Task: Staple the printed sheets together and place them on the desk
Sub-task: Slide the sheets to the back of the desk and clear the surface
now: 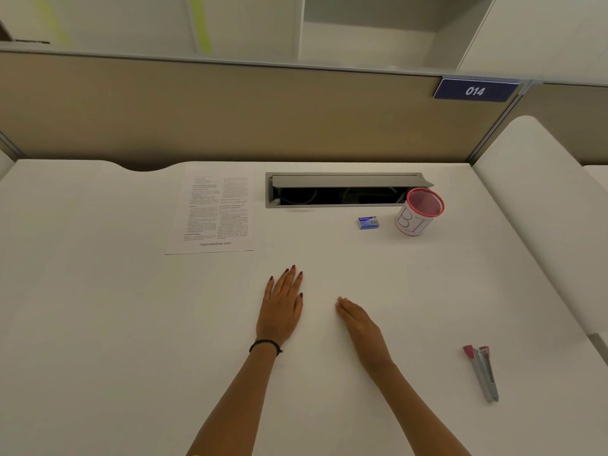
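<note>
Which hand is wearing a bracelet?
The left hand, lying flat on the desk, has a dark bracelet round its wrist. The right hand has a bare wrist.

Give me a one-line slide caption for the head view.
Both empty hands, left and right, rest flat on the white desk between printed white sheets and red-tipped grey stapler.

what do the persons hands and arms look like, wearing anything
Both forearms are bare, with no sleeves in view. The left hand has dark red polished nails and a thin black cord bracelet at the wrist. The right hand shows no bracelet, ring or watch; its nails are turned too far from the camera to judge.
</note>
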Motion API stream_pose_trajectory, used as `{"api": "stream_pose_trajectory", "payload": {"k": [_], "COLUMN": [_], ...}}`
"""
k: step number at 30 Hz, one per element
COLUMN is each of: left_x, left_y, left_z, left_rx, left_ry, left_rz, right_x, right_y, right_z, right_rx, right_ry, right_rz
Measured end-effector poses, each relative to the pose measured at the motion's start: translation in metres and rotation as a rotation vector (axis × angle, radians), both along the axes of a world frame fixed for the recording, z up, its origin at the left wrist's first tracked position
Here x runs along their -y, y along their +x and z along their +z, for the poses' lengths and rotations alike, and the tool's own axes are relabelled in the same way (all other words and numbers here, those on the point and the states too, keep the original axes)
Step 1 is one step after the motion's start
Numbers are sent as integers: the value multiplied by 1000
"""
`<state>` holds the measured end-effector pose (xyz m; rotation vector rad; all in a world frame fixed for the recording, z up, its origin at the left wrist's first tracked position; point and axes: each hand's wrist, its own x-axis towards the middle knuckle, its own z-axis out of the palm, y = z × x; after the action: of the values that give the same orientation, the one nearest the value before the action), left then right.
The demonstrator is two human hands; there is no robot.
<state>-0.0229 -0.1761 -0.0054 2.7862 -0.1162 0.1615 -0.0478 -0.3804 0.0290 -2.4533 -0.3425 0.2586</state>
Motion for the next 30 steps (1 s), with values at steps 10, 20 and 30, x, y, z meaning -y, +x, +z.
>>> {"api": "stream_pose_trajectory", "payload": {"k": [10,20,30], "left_x": [1,0,0], "left_y": [0,0,0], "left_z": [0,1,1], "left_rx": [-5,0,-7], "left_ry": [-17,-21,-2], "left_rz": [-7,-7,-9], "right_x": [6,6,4], "right_y": [-4,7,21], "right_z": [9,12,7], "right_rx": [124,345,411], "right_ry": [-109,-365,-419], "right_rz": [-7,113,113]}}
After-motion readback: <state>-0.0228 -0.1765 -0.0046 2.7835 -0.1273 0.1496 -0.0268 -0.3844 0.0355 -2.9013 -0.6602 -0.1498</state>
